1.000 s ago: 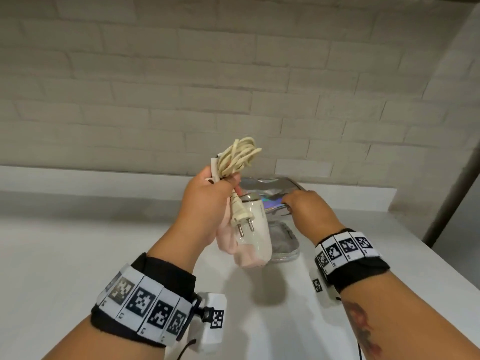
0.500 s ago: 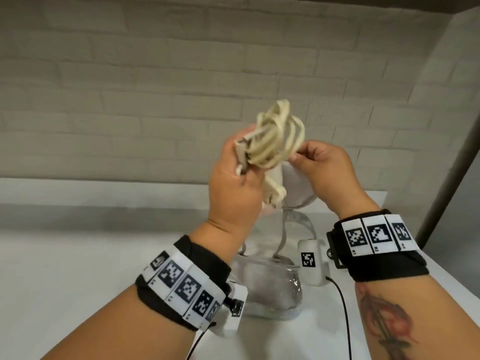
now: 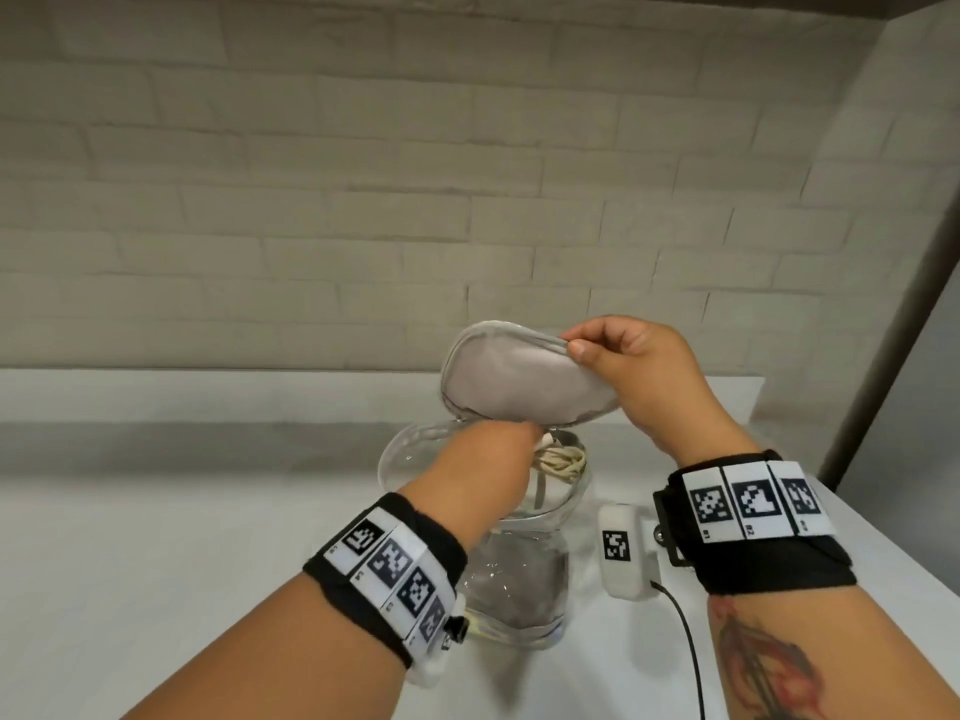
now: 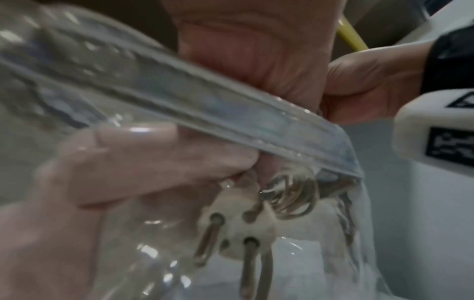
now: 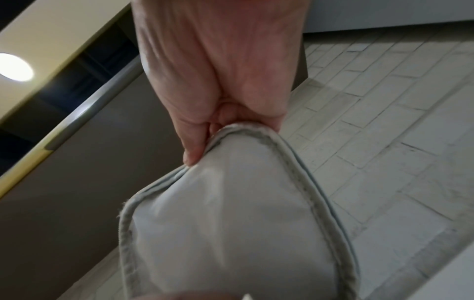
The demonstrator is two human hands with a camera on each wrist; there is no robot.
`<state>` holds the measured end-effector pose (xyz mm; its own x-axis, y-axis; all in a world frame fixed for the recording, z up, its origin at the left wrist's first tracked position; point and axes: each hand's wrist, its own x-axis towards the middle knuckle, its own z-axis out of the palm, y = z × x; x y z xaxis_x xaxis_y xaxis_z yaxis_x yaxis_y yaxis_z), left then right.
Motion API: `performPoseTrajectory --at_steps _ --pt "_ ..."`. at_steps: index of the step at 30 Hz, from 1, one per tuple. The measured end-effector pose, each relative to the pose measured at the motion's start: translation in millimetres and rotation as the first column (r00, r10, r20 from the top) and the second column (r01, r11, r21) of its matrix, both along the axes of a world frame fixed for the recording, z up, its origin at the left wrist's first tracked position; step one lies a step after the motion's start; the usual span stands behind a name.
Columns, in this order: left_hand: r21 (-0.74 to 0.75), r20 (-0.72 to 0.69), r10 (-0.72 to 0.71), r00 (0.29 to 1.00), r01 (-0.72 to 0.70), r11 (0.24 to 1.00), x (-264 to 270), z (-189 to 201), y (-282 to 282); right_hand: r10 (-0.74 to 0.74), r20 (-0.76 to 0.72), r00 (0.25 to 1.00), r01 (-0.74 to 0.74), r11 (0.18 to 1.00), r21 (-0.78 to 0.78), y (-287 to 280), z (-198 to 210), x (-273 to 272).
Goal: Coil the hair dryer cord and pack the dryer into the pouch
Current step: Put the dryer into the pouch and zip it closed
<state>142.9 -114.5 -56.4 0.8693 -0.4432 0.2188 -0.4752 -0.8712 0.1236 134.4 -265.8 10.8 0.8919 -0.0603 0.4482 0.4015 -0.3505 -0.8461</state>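
Note:
A clear plastic pouch [image 3: 514,589] stands upright on the white table [image 3: 156,537]. My right hand [image 3: 571,345] pinches the edge of its grey zippered lid [image 3: 524,387] and holds it raised; the same pinch [image 5: 202,146] on the lid [image 5: 231,223] shows in the right wrist view. My left hand [image 3: 498,449] reaches into the pouch mouth, gripping the pink hair dryer [image 4: 141,166], which is blurred behind the pouch wall [image 4: 205,105]. The coiled cream cord [image 3: 563,459] and the two-pin plug [image 4: 238,229] are inside the pouch. My left fingertips are hidden.
A pale brick wall [image 3: 363,200] rises behind the table's raised back ledge [image 3: 208,392]. The table's right edge [image 3: 893,553] runs close to my right forearm. A white wrist camera [image 3: 623,550] with a black cable hangs beside the pouch.
My left hand came down from chest height and pushed the dryer and coiled cord into the pouch. My right hand left the cord and lifted the pouch lid.

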Motion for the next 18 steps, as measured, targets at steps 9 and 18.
performPoseTrajectory --at_steps 9,18 --pt "0.407 -0.399 0.170 0.901 0.008 0.913 15.7 -5.6 -14.1 0.081 0.020 0.997 -0.077 0.987 -0.141 14.0 -15.4 -11.9" --pt "0.175 -0.459 -0.027 0.888 0.120 0.977 -29.4 33.9 10.3 0.325 -0.231 0.917 -0.342 0.939 -0.038 14.7 -30.7 -17.5"
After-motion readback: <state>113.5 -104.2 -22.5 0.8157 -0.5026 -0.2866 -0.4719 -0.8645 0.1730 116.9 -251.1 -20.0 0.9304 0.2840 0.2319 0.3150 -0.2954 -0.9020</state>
